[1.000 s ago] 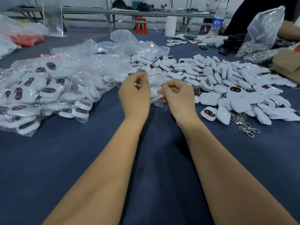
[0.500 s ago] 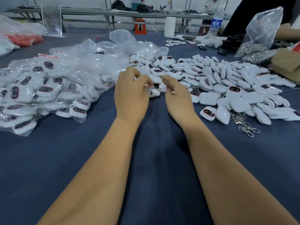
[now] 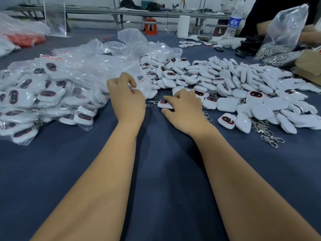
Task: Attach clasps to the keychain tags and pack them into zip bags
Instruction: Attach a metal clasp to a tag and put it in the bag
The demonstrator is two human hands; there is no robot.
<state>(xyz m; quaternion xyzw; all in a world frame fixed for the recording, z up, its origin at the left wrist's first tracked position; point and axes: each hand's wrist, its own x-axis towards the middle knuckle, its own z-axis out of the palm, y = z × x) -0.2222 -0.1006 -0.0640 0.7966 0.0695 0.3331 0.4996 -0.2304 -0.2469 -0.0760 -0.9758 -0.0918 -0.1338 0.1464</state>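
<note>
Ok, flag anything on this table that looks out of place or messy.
Nothing is damaged or spilled. The only loose end: a tangle of silver metal clasps trails onto the dark blue cloth table, beyond the heap of white plastic keychain tags.

A packing workshop: big blue-cloth table (image 3: 159, 180) heaped with white keychain tags (image 3: 243, 87), stuffed zip bags (image 3: 43, 98), loose metal clasps (image 3: 267, 134) (long metal workbenches (image 3: 121, 13) behind).
</note>
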